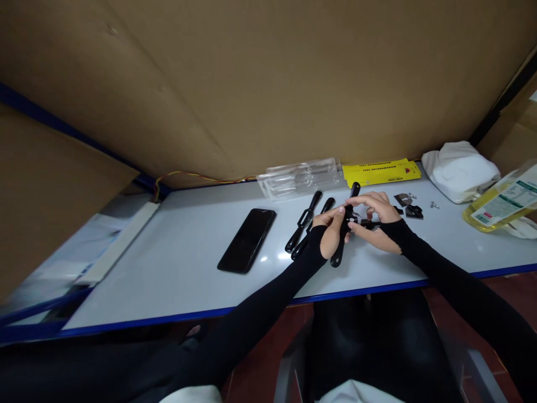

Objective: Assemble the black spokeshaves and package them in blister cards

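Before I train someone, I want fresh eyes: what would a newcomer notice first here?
Likely the left hand and right hand, together holding a black tool over the white table. Then the bright yellow cards along the back edge, and the black phone lying flat left of the hands.

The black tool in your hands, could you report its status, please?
Left hand holding black tool; right hand touching its middle. Two similar tools near left hand. Phone farther left, apart from both hands.

Holding a black two-handled tool [341,242] with left hand [330,228] and right hand [382,211] above a pale table [184,240], beside two similar tools [296,233], right of a phone [247,240]
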Demonstrator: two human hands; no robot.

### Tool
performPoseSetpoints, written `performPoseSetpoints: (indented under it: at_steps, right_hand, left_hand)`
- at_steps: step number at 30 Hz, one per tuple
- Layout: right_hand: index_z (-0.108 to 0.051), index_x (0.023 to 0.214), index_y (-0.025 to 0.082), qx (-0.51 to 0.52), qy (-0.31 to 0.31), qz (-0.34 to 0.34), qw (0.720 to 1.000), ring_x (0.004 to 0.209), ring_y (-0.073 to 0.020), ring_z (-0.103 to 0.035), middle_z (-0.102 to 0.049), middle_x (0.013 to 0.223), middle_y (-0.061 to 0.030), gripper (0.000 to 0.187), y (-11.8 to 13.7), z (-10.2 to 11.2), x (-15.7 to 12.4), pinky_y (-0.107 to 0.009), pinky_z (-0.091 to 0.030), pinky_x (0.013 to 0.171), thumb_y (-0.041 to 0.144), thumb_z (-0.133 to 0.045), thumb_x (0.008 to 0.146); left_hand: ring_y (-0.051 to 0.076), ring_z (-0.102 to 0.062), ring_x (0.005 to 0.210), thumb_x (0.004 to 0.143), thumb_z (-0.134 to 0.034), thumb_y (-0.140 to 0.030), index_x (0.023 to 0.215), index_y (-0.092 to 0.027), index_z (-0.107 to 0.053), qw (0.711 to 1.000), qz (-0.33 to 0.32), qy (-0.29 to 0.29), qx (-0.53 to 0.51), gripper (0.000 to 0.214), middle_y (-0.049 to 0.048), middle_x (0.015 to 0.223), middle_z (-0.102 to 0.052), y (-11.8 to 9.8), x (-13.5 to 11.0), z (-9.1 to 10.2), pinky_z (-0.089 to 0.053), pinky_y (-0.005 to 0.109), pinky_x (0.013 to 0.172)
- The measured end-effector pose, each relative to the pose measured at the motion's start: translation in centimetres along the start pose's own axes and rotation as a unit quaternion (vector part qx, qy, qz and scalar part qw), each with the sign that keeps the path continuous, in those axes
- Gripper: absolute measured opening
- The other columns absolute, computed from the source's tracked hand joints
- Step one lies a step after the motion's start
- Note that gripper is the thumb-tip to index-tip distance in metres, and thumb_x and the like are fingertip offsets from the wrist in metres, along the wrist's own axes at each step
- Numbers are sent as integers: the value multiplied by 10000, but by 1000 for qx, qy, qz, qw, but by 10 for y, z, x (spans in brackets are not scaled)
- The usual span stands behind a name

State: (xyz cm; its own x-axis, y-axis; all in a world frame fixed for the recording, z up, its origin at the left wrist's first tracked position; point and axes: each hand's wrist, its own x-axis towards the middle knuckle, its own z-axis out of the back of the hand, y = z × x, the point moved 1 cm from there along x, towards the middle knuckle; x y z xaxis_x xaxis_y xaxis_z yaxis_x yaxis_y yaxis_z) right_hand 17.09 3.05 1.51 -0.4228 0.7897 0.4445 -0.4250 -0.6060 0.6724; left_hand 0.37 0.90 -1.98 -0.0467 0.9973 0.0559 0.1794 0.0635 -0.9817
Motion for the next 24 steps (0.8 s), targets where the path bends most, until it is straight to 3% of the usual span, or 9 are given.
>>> performPoseSetpoints:
  at_steps: [4,6,9,13,19,24]
  right_hand:
    - [-845,907,292,-12,-7,4,1000,1038,-270,-531,-719,1070,-79,303,-2,1,1,-380,-530,798,101,-610,912]
    - [-847,932,302,-15,-23,3,1000,1017,-262,-537,-711,1080,-73,349,-1,3,1,-397,-541,838,78,-581,901]
    - [-840,1061,297,-7,-16,0,1000,939,-250,-535,-702,1087,-76,322,1,6,1,-389,-543,802,123,-658,860]
    - [-830,1097,283,-11,9,10,1000,906,-242,-509,-717,1034,-69,298,1,6,1,-365,-508,763,198,-808,813]
    - [-852,977,316,-1,40,11,999,946,-234,-530,-730,1031,-57,189,-2,4,1,-359,-497,795,190,-719,928]
    - [-839,1042,305,-17,12,-5,1000,1003,-268,-536,-730,1092,-79,206,-4,4,1,-376,-512,775,231,-827,850]
  left_hand:
    - [108,-508,382,899,-729,-667,1132,-111,-812,1000,5,5,0,608,5,600,-655,-3,-4,-3,-343,247,406]
    - [106,-509,378,904,-719,-673,1103,-113,-817,1000,4,17,-1,602,6,610,-657,-5,-6,-5,-336,246,397]
    - [106,-501,372,885,-727,-697,1049,-110,-817,1000,5,18,-7,616,7,584,-649,-5,-5,-6,-333,243,391]
    - [110,-495,378,858,-767,-683,1107,-103,-807,1000,5,-6,-26,632,-3,551,-637,-1,0,-1,-350,242,402]
    - [121,-509,374,849,-756,-701,1103,-115,-815,1000,23,-10,-8,641,5,565,-655,1,1,0,-357,253,400]
    - [121,-491,379,884,-728,-690,1120,-115,-818,1000,14,-9,-1,628,-21,501,-582,0,-1,0,-366,255,410]
